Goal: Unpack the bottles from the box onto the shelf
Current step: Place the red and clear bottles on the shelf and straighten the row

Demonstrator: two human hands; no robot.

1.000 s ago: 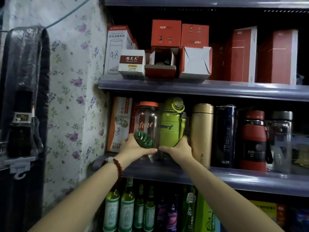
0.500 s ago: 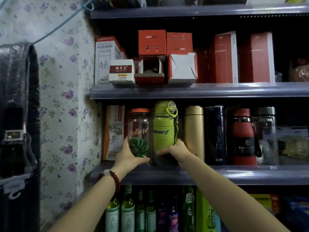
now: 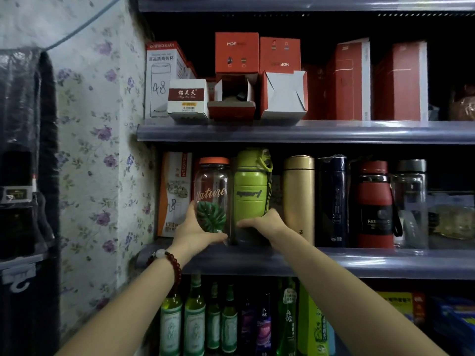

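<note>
A clear bottle (image 3: 212, 186) with an orange lid, the word "Nature" and a green leaf print stands upright on the middle shelf (image 3: 359, 263). My left hand (image 3: 194, 231) wraps its lower left side and base. Right beside it stands a lime green sport bottle (image 3: 250, 186), and my right hand (image 3: 264, 223) grips its lower part. To their right stand a gold flask (image 3: 299, 196), a dark blue flask (image 3: 332, 201), a red bottle (image 3: 374, 201) and a clear bottle with a grey lid (image 3: 411, 201). No unpacking box is in view.
An orange and white carton (image 3: 174, 194) stands left of the clear bottle by the flowered wall (image 3: 102, 150). The upper shelf (image 3: 308, 132) carries red and white cartons, two lying open. Green glass bottles (image 3: 195, 322) fill the shelf below. A dark plastic-wrapped object (image 3: 23, 176) is at far left.
Both hands stay on the two bottles, which sit a little deeper on the shelf. The view has tilted up and drawn closer.
</note>
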